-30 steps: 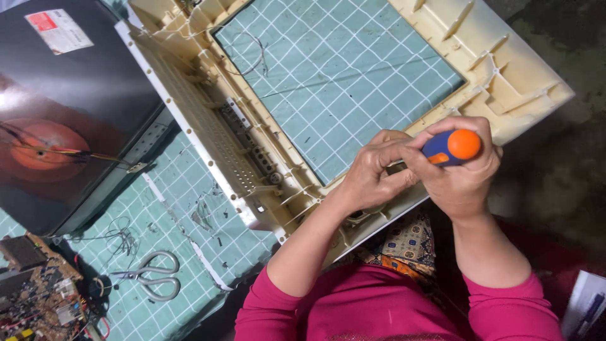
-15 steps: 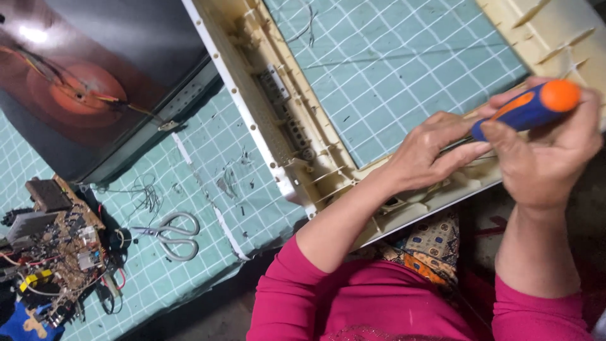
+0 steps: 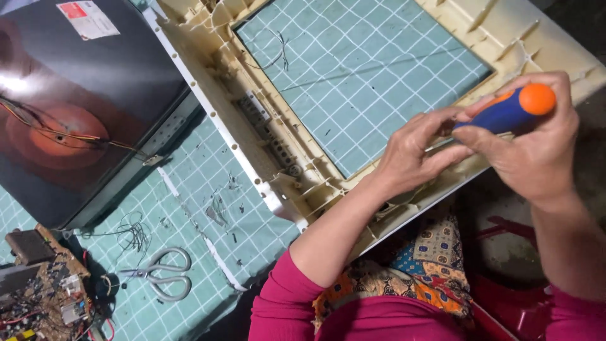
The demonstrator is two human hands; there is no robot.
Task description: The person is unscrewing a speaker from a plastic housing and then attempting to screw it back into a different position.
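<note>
A cream plastic monitor bezel frame [image 3: 208, 95] lies face down on a green grid cutting mat [image 3: 353, 82]. My right hand [image 3: 536, 151] grips the blue and orange handle of a screwdriver [image 3: 505, 108] over the frame's near edge. My left hand [image 3: 413, 148] rests on the same edge, its fingers pinched around the screwdriver's shaft just below the handle. The tip is hidden behind my fingers.
A dark picture tube [image 3: 69, 107] with thin wires lies at the upper left. Grey scissors [image 3: 161, 275] and loose wire bits sit on the mat at lower left. A circuit board [image 3: 44, 297] is in the bottom left corner. Patterned cloth [image 3: 423, 265] covers my lap.
The view has shifted, and both hands with the screwdriver stay at the frame's near edge. The handle now lies more sideways than a second ago.
</note>
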